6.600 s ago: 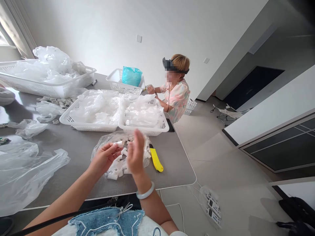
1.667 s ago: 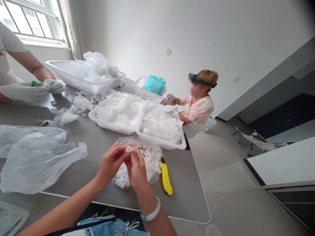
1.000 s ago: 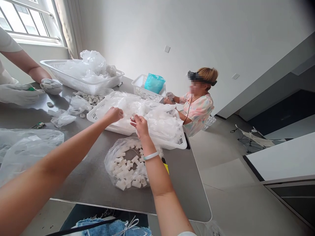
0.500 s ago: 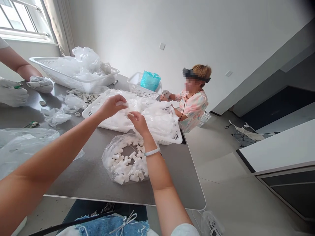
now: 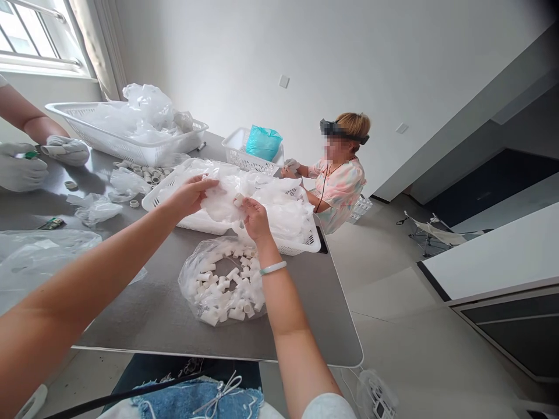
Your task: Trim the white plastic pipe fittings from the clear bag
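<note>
My left hand [image 5: 193, 194] pinches the edge of a clear plastic bag [image 5: 220, 202] above a white slotted basket [image 5: 301, 247] heaped with similar film. Between the fingertips of my right hand [image 5: 255, 219] is a small white pipe fitting [image 5: 238, 199], at the right side of that bag; whether it is inside the film I cannot tell. Below my right wrist, an open clear bag [image 5: 188, 279] lies on the table, holding many white tee-shaped fittings [image 5: 236, 314].
A second basket [image 5: 126, 148] of plastic bags stands at the far left, with loose fittings [image 5: 152, 174] beside it. A smaller basket [image 5: 236, 156] holds a turquoise bag [image 5: 264, 143]. Co-workers' gloved hands [image 5: 65, 151] are at left; another person [image 5: 343, 174] sits across the table.
My hands have moved apart, spreading the clear bag between them. The white fitting in my right fingers now shows. The camera view has shifted slightly.
</note>
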### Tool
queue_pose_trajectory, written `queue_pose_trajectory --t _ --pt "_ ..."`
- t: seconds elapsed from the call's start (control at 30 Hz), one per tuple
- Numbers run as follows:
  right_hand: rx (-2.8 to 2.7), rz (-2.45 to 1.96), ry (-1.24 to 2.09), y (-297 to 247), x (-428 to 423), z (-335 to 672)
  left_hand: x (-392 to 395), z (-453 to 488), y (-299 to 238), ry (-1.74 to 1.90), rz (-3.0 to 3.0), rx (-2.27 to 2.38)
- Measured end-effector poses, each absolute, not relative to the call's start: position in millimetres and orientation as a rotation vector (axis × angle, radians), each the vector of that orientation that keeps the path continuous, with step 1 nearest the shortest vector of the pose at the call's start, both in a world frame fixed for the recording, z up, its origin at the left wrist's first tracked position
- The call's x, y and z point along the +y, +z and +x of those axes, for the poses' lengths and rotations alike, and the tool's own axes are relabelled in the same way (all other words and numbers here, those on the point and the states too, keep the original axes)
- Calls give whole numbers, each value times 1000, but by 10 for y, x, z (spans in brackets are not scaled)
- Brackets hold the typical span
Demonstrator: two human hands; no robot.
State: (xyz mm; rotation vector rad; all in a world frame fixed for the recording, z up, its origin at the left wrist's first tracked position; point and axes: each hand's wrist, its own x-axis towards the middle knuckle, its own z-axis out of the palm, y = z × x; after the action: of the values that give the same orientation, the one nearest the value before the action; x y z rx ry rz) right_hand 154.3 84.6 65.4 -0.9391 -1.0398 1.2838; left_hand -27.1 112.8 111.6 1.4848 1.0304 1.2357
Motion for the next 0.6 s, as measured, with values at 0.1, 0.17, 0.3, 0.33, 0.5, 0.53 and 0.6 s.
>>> queue_pose_trajectory --t 0.1,0.17,0.3,0.33,0.5,0.53,0.6 --pt "-981 -851 1284 702 714 1665 1024 -202 1119 1124 1337 922" --pt "-902 -781 1270 720 622 1795 951 -192 1118 975 1360 873" --pt "-868 -785 1240 716 422 2115 820 -229 1154 546 1682 864" --pt "-917 -814 1235 712 367 2193 786 -239 1177 417 1794 851" --pt "-1230 -979 1234 731 83 2472 529 -207 1284 275 2058 676" --pt "-1291 -1014 1237 740 28 2504 463 -183 1274 276 2035 634" --pt "-1427 -1060 1234 755 -75 2553 338 -125 1210 337 1904 582"
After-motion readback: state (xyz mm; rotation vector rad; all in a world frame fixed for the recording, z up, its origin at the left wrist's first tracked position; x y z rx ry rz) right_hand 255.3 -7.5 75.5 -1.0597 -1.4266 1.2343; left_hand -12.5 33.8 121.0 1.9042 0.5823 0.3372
